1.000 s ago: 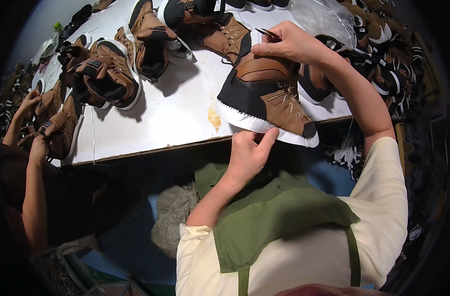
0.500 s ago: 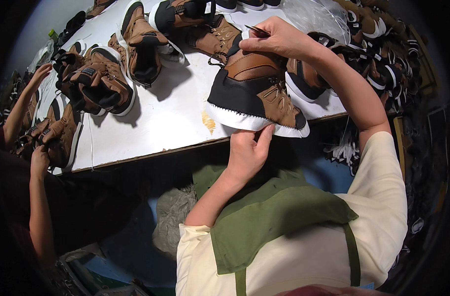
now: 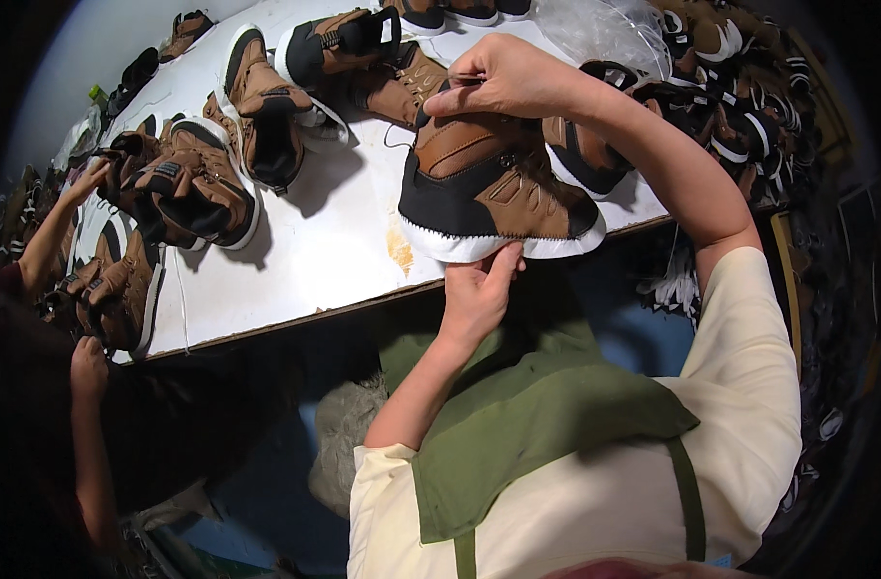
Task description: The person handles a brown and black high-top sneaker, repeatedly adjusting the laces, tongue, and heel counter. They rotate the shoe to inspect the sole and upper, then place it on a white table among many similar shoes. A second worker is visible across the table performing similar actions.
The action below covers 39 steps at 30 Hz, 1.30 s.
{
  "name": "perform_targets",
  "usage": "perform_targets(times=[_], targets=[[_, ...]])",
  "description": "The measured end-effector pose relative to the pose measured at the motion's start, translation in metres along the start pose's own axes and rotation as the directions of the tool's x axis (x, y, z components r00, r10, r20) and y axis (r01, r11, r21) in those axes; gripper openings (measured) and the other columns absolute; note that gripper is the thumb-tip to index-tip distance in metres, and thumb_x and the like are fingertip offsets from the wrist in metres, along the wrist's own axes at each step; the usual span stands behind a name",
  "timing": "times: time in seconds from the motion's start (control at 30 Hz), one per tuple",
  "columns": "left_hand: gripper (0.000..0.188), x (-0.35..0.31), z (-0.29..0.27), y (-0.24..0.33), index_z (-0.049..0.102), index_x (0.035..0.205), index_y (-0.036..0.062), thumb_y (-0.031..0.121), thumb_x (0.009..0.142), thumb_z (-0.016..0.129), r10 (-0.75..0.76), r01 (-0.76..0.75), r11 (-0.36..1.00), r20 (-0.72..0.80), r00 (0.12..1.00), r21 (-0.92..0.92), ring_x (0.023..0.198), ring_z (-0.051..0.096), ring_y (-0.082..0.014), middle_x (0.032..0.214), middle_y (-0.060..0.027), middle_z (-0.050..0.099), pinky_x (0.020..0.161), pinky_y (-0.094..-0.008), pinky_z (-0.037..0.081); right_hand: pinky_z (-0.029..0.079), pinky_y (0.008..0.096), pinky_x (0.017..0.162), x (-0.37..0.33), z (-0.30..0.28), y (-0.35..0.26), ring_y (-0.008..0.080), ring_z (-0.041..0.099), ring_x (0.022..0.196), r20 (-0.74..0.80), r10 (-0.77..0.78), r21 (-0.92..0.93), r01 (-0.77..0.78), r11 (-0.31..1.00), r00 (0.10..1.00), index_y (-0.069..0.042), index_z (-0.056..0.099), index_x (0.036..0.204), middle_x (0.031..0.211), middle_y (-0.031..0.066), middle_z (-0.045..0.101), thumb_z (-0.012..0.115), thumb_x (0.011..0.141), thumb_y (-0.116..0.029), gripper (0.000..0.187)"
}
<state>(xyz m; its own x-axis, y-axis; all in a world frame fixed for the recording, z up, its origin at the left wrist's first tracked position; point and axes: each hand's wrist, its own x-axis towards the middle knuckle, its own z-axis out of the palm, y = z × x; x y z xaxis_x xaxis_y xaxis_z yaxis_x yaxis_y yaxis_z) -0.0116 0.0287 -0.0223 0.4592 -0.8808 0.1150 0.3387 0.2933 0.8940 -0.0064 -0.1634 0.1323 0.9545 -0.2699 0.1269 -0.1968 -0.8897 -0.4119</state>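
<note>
A brown and black shoe upper (image 3: 503, 188) with a white, zigzag-stitched lower edge is held up at the near edge of the table. From below, my left hand (image 3: 477, 301) pinches that white edge between thumb and fingers. At the top of the upper is my right hand (image 3: 518, 82), closed around a thin dark pointed tool (image 3: 468, 79) that is mostly hidden in the fingers. Its fingertips are at the collar, where a loose dark thread (image 3: 394, 135) hangs beside the upper. Whether those fingertips also grip the collar I cannot tell.
Brown and black uppers (image 3: 267, 116) lie in groups on the white table (image 3: 315, 261). More are heaped at the right (image 3: 749, 125), near clear plastic (image 3: 614, 34). At the left, another person's hands (image 3: 88, 179) are beside other uppers.
My right hand has shifted left. The upper has turned slightly and its toe sits more level. At the left, the other person's lower hand has moved down.
</note>
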Motion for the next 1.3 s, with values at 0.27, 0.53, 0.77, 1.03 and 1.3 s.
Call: perform_targets(times=[0.27, 0.53, 0.77, 1.03, 1.3], targets=[[0.013, -0.004, 0.004, -0.002, 0.063, 0.099, -0.0041, 0.006, 0.09, 0.061, 0.078, -0.077, 0.997, -0.024, 0.997, 0.017, 0.073, 0.058, -0.0105, 0.088, -0.0059, 0.065, 0.064, -0.0236, 0.045, 0.047, 0.0311, 0.062, 0.002, 0.002, -0.007, 0.0181, 0.06, 0.062, 0.04, 0.058, 0.01, -0.058, 0.998, 0.998, -0.011, 0.076, 0.076, 0.061, 0.0081, 0.062, 0.058, 0.084, -0.061, 0.054], [0.016, 0.004, 0.003, -0.012, 0.064, 0.102, -0.0035, 0.001, 0.087, 0.061, 0.356, -0.337, 0.844, 0.034, 0.934, 0.417, 0.074, 0.06, -0.0144, 0.087, -0.0082, 0.065, 0.069, -0.0269, 0.047, 0.048, 0.0332, 0.062, -0.003, -0.005, -0.006, 0.0214, 0.062, 0.063, -0.024, 0.081, -0.046, -0.082, 0.996, 0.996, -0.011, 0.075, 0.081, 0.067, 0.0101, 0.066, 0.058, 0.09, -0.048, 0.042], [0.045, 0.023, 0.012, -0.01, 0.064, 0.112, 0.0048, 0.0, 0.068, 0.062, 0.636, -0.626, 0.004, 0.481, 0.604, 0.78, 0.112, 0.053, -0.0402, 0.119, -0.0191, 0.057, 0.098, -0.0518, 0.04, 0.044, 0.035, 0.054, -0.043, -0.016, -0.018, 0.0312, 0.058, 0.059, -0.314, -0.166, -0.307, 0.066, 0.949, 0.935, -0.008, 0.064, 0.068, 0.063, 0.0137, 0.058, 0.058, 0.091, -0.04, 0.04], [0.043, 0.031, 0.02, -0.007, 0.063, 0.11, 0.0008, 0.002, 0.067, 0.062, 0.461, -0.661, 0.417, 0.481, 0.745, 0.624, 0.116, 0.052, -0.0366, 0.12, -0.0202, 0.056, 0.098, -0.0462, 0.041, 0.042, 0.0237, 0.056, -0.097, -0.011, 0.03, 0.0081, 0.053, 0.06, -0.737, 0.187, 0.454, 0.271, 0.849, 0.649, 0.002, 0.066, 0.081, 0.068, 0.0021, 0.061, 0.054, 0.097, -0.027, 0.036], [0.056, 0.034, -0.014, 0.021, 0.042, 0.13, -0.0022, 0.04, 0.094, 0.044, 0.058, 0.109, 0.717, 0.214, 0.975, -0.689, 0.124, 0.046, -0.0251, 0.13, -0.0128, 0.051, 0.107, -0.042, 0.033, 0.044, 0.0286, 0.071, -0.128, 0.042, 0.053, 0.0139, 0.059, 0.072, -0.873, 0.25, 0.329, 0.127, 0.936, 0.418, -0.001, 0.059, 0.072, 0.077, 0.0064, 0.064, 0.038, 0.102, -0.032, 0.048]])
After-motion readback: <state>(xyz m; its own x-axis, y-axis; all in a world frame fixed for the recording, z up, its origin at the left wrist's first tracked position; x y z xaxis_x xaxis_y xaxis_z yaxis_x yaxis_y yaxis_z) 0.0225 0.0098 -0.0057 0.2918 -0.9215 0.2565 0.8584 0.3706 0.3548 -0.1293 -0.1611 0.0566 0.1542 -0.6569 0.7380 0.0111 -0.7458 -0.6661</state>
